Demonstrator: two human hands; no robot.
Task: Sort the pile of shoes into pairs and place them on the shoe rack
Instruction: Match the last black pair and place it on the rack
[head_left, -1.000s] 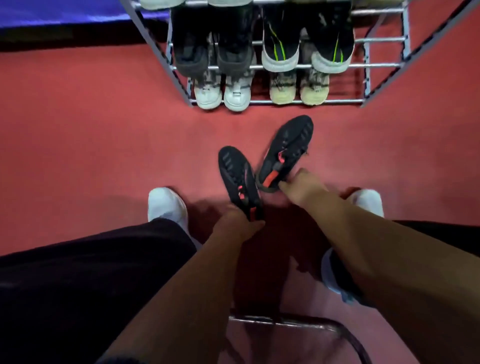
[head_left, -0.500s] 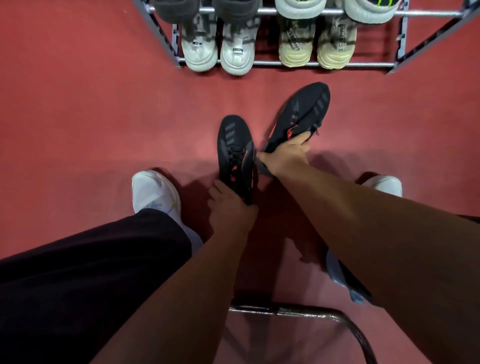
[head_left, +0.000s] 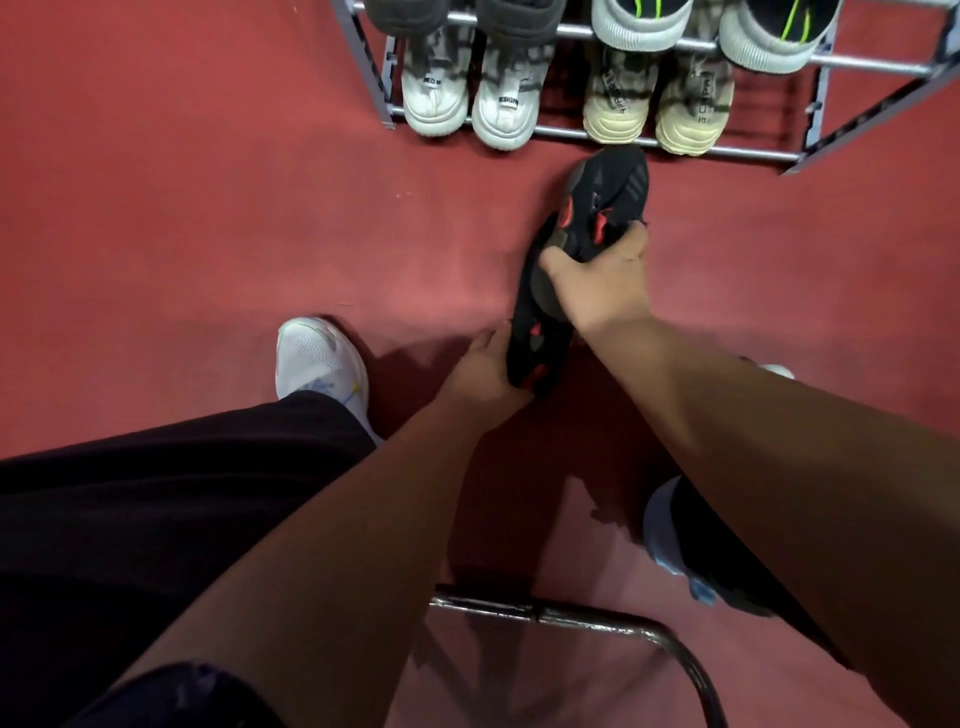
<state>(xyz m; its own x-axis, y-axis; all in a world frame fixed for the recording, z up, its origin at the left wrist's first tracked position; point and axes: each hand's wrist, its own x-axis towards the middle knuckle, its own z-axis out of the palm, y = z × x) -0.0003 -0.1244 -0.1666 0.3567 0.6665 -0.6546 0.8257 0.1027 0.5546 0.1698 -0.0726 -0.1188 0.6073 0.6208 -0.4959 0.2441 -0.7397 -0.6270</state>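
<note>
**Matched black pair held above the floor, in front of the shoe rack**

At far left, the person's own worn white shoe (head_left: 322, 358) stands on the red floor (head_left: 182, 234). The left hand (head_left: 485, 370) curls its fingers round the heel end of the near black shoe (head_left: 540, 340). The right hand (head_left: 597, 283) grips the far black shoe (head_left: 608, 195) across its middle. Thumb and fingers wrap its edges, and its toe lies just short of the front rail of the shoe rack (head_left: 727, 150). The two shoes overlap, red-marked soles turned towards the camera.

Handling (judged): each shoe looks light, with a soft upper and a flexible rubber sole. It is neither slippery nor fragile. The heel collar or the waist of the sole gives a sure one-handed hold, and both shoes pressed together could go in one hand.

Count, left to right:
- Black shoes with red marks: two, one in each hand.
- Lowest tier: a white pair (head_left: 436, 98), then a beige pair (head_left: 693, 114), four shoes with toes at the front rail.
- Tier above: a dark pair (head_left: 519, 21), then a grey-and-green pair (head_left: 774, 44), four shoes partly cut by the frame edge.
- On the floor under the right forearm: one blue-edged shoe (head_left: 667, 540), mostly hidden, with no mate in view.

A metal tube frame (head_left: 571, 618) crosses the bottom of the view.
</note>
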